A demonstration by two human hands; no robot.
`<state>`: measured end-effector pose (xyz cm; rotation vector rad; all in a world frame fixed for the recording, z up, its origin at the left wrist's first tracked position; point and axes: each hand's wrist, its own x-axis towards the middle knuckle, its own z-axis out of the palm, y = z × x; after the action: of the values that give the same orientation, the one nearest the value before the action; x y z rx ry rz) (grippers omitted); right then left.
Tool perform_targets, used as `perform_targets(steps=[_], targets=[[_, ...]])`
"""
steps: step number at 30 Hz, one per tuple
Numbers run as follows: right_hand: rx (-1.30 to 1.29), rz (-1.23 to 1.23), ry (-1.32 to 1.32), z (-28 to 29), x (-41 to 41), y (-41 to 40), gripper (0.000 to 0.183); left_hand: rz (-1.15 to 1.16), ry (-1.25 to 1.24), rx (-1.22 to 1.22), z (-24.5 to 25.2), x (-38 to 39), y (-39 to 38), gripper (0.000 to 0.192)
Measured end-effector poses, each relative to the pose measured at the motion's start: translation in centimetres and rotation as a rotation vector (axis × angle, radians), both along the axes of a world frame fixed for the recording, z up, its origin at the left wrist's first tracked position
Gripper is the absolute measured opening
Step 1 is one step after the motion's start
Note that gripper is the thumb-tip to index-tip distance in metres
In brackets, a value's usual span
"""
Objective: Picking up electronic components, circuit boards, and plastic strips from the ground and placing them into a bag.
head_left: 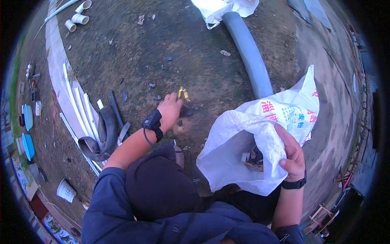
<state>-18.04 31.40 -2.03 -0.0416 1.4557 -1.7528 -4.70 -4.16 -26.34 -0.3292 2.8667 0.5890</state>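
Observation:
My right hand (294, 155) grips the rim of a white woven plastic sack (285, 111), thumb and fingers on either side of its edge. The sack lies tilted toward me with its mouth spread; printing covers its far side. Inside are dark scraps and pale block-like pieces (246, 157), partly hidden by the wall. My left hand (170, 108) reaches down to the bare soil, fingers bent, back of the hand upward. Its fingertips are beside a crumpled yellow strip (183, 94) and dark fragments (187, 111). Whether they pinch anything is hidden.
A thick grey pipe (248, 52) runs from another white sack (227, 7) to behind the near one. Left lie white plastic strips (77, 103) and a bent black rubber piece (106, 131). Farther off are short white pipe pieces (79, 19), blue basins (28, 146) and a white bucket (66, 190).

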Motion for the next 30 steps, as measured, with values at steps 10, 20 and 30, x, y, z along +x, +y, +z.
perform_targets(steps=[10, 20, 30], targets=[[0.017, 0.003, 0.037, -0.3, -0.3, -0.5, 0.099, 0.57, -0.106, 0.7, 0.2, 2.3, -4.9, 0.016], [-0.011, 0.014, 0.037, -0.8, -0.3, -1.9, 0.102, 0.769, 0.019, 2.144, 4.0, 4.5, -6.4, 0.023], [-0.038, 0.001, 0.074, -1.1, -0.8, -3.7, 0.102, 0.598, -0.161, 2.146, 9.4, 1.6, -4.3, 0.024]])
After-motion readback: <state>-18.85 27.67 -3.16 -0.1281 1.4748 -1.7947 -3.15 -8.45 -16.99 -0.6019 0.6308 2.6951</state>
